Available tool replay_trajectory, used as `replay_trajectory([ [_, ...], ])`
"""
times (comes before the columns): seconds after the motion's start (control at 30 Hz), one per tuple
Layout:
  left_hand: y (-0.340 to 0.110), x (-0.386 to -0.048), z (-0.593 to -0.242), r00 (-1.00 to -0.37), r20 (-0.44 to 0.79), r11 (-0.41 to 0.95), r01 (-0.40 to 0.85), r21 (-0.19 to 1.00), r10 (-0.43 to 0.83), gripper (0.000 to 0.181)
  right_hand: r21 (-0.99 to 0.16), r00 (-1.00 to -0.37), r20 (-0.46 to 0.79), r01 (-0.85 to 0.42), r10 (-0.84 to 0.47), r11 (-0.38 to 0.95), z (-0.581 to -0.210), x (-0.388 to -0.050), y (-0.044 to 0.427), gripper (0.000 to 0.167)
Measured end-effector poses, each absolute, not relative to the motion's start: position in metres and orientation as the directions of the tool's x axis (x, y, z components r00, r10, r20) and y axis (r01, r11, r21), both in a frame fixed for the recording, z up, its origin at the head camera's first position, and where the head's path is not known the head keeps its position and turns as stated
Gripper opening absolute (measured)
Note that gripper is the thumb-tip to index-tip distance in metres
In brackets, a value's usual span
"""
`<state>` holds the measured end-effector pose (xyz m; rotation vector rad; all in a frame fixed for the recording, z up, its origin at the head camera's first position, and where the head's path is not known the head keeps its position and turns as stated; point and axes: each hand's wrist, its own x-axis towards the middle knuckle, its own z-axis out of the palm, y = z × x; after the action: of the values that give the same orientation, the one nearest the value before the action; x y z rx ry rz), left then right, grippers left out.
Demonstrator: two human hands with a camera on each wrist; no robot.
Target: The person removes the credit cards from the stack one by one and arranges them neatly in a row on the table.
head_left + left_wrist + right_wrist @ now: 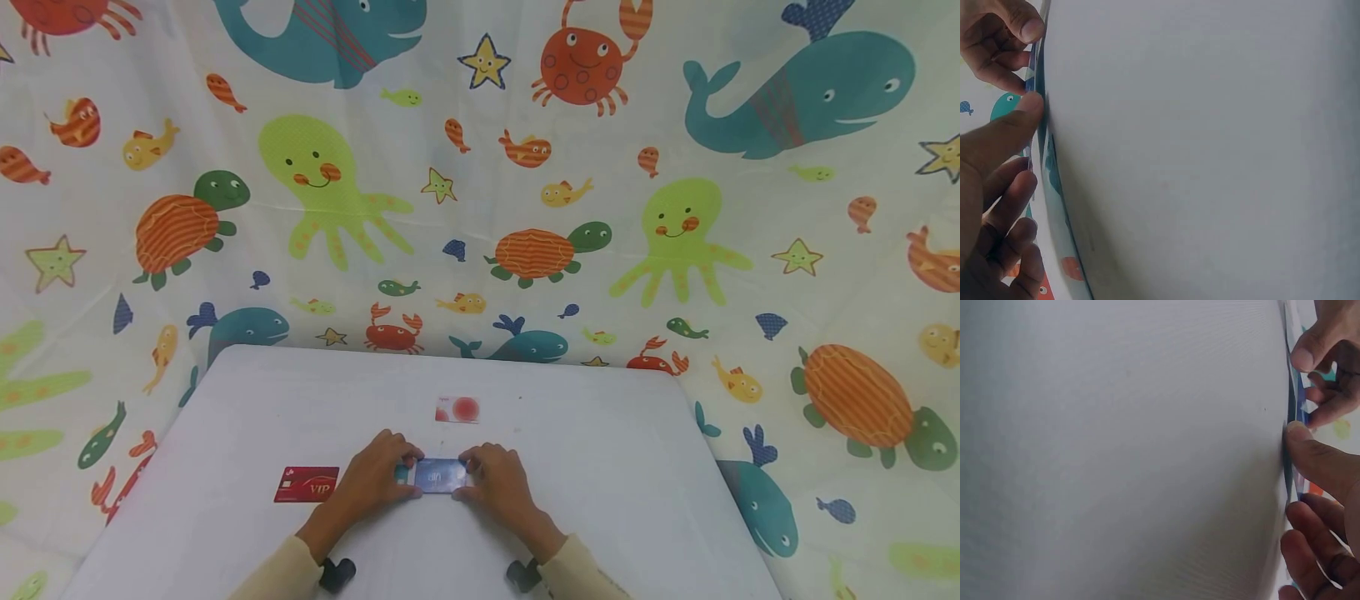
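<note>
- Both hands of the person meet at one blue card (439,476), which lies between them on the near half of the worktop (622,467).
- The left hand (375,473) is at the card's nine o'clock, pinching that end: thumb on the six o'clock edge, fingers at the twelve o'clock edge.
- The right hand (501,490) is at three o'clock and pinches the other end in the same way, thumb near, fingers far; the two hands are apart, with the card's middle showing between them.
- A teal patch shows by the left fingers at the card's nine o'clock end; I can't tell whether it belongs to the same card.
- Nor can I tell whether the card touches the worktop or is slightly raised.
- A red card (306,484) marked "VIP" lies flat at nine o'clock from the blue one, just beside the left hand.
- A pale card (457,409) with a red disc lies between twelve and one o'clock from the blue card, near it but apart.
- Light sleeves (281,573) come in from seven and five o'clock, with a dark device (337,575) at each wrist.
- Past the worktop, towards twelve o'clock, hangs a white cloth (480,117) printed with whales, crabs, turtles and octopuses.
</note>
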<state>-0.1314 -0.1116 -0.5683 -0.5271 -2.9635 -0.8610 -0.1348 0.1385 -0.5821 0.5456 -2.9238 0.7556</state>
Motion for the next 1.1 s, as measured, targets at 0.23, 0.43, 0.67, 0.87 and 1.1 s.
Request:
replay_trajectory([
  [0.23,-0.1107,-0.1337,-0.575,-0.939,0.119,0.809,0.338,0.482,0.322,0.052,-0.446,-0.937,0.164,-0.351,-0.31,0.824,-0.5835,-0.1346,0.1382,0.047],
  [0.43,-0.1107,-0.1346,-0.5775,-0.937,0.128,0.816,0.347,0.463,0.325,0.054,-0.447,-0.941,0.154,-0.339,-0.303,0.828,-0.583,-0.1342,0.1381,0.048],
  [0.67,-0.1106,-0.1343,-0.5776,-0.942,0.115,0.819,0.33,0.469,0.314,0.057,-0.449,-0.942,0.143,-0.336,-0.305,0.828,-0.5856,-0.1355,0.1396,0.048],
  [0.87,-0.1102,-0.1343,-0.5756,-0.941,0.118,0.819,0.333,0.466,0.316,0.059,-0.479,-0.948,0.122,-0.315,-0.293,0.819,-0.5817,-0.1359,0.1411,0.048],
  [1.1,-0.1087,-0.1392,-0.5713,-0.938,0.153,0.803,0.346,0.485,0.311,0.061,-0.516,-0.953,0.126,-0.3,-0.275,0.802,-0.5794,-0.1432,0.1462,0.047],
])
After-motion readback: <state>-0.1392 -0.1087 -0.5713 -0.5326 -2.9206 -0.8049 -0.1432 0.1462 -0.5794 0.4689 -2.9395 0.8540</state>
